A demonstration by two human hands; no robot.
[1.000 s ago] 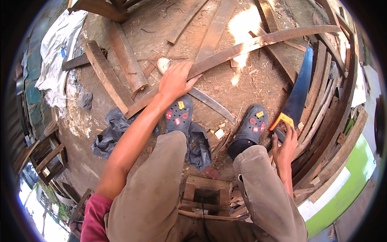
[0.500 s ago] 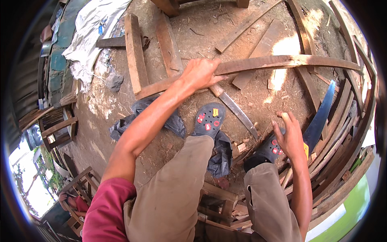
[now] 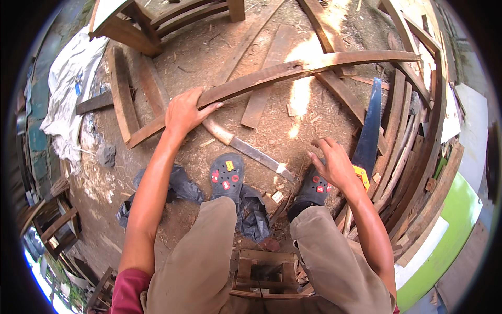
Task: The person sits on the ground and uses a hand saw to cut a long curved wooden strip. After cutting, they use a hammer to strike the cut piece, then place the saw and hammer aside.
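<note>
My left hand (image 3: 183,111) is closed round a long, slightly curved wooden board (image 3: 251,86), which slants from lower left to upper right over the ground. Just below that hand lies a machete (image 3: 256,153) with a pale wooden handle, its blade pointing toward my right foot. My right hand (image 3: 334,163) hovers above the right clog (image 3: 314,188), fingers apart and nothing in them. A hand saw (image 3: 369,128) with a blue blade and yellow handle stands close to its right, leaning by a wood pile.
Long boards (image 3: 402,141) are stacked along the right. Loose planks (image 3: 269,78) lie on the dirt beyond the held board, near a wooden piece of furniture (image 3: 130,34). Black plastic (image 3: 253,214) lies beside my left clog (image 3: 228,175). A white sack (image 3: 73,78) is at far left.
The whole view has swung, so things appear farther left. My left hand still grips the board, its thumb now lifted out along it. My right hand stays free.
</note>
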